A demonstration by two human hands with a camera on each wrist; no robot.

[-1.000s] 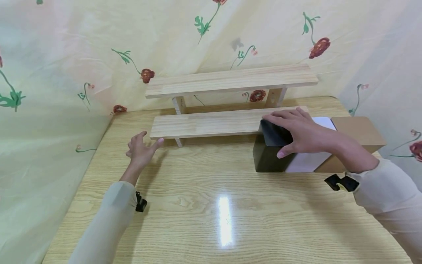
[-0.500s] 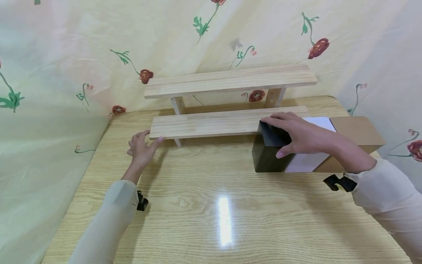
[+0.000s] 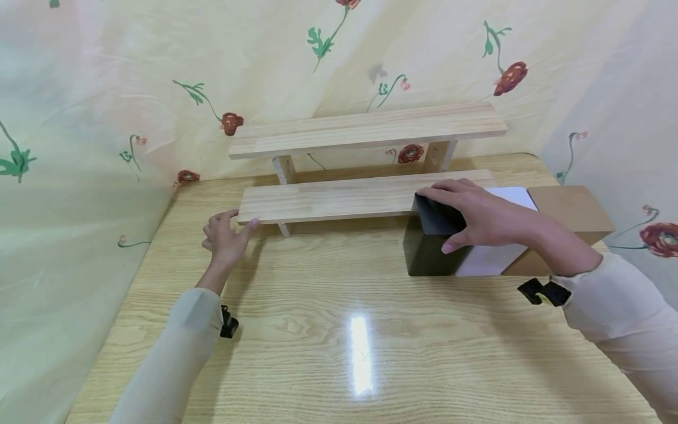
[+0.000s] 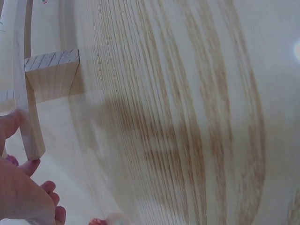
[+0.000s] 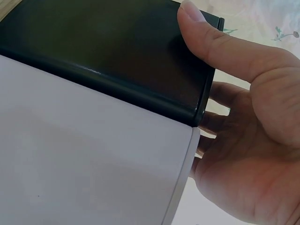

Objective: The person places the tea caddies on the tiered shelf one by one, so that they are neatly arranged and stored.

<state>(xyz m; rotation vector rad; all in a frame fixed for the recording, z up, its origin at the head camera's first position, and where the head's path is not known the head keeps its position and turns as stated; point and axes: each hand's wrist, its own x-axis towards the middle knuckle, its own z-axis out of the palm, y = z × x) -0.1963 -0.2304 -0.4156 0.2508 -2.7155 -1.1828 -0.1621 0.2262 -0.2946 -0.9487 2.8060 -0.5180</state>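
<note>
Right hand [image 3: 479, 215] spans a black box [image 3: 429, 256], left hand [image 3: 228, 238] on a shelf corner

Both wrists come out of pale sleeves [image 3: 625, 318], each with a small black fitting at the cuff. The right hand grasps the black box, thumb on its front face; the left hand pinches the near left corner of the lower board [image 3: 328, 197].

The black box is smooth, glossy and upright, standing toward the desk's right edge. Against its right side sits a white box [image 3: 483, 262], matt and slab-like, then a brown box [image 3: 569, 206], all in one touching row. Behind runs the lower board, pale planed wood, with the upper board [image 3: 368, 129] higher and farther back.

Yellowish, wavy wood grain covers the desk [image 3: 296, 347], with a bright streak of light near its middle. Beyond its far edge hangs cream sheeting [image 3: 265, 59] printed with red flowers.

From the right wrist, fingers show behind the black box, which the head view hides. From the left wrist, a grooved support [image 4: 52, 75] appears close beside the board, and fingertips at the board's end.
</note>
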